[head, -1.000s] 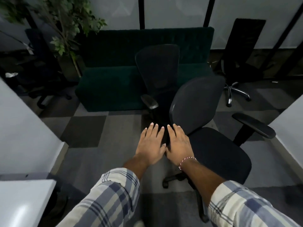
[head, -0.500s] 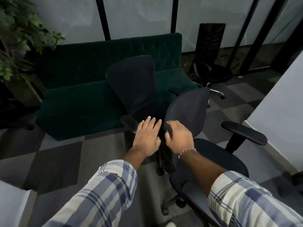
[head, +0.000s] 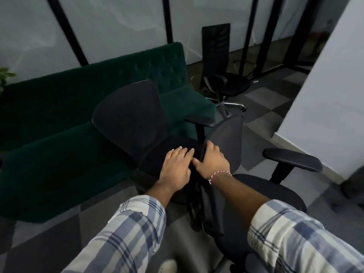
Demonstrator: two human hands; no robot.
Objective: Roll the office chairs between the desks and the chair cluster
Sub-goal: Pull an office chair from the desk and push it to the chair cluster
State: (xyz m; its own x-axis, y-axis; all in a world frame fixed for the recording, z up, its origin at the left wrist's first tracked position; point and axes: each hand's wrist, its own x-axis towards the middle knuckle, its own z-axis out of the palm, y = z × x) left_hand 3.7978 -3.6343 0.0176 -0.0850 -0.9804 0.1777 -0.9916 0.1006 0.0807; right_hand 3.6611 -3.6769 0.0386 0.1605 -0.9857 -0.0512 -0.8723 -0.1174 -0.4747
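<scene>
Two black mesh office chairs stand close together in front of me. The near chair (head: 226, 138) is at the right, its backrest edge-on to me. My right hand (head: 211, 160) grips the left edge of that backrest, fingers curled over it. My left hand (head: 176, 166) lies flat with straight fingers beside it, over the seat of the far chair (head: 130, 115). That chair's backrest faces the sofa. The near chair's seat (head: 275, 194) and right armrest (head: 291, 159) are at the lower right.
A dark green sofa (head: 59, 134) runs along the glass wall right behind the far chair. A third black chair (head: 220, 75) on a chrome base stands at the back right. A white desk panel (head: 325, 95) borders the right side. Grey carpet tiles cover the floor.
The view has swung right and come closer to the sofa. My right hand went from lying flat to gripping the backrest edge. The near chair has turned, and both chairs sit nearer the sofa.
</scene>
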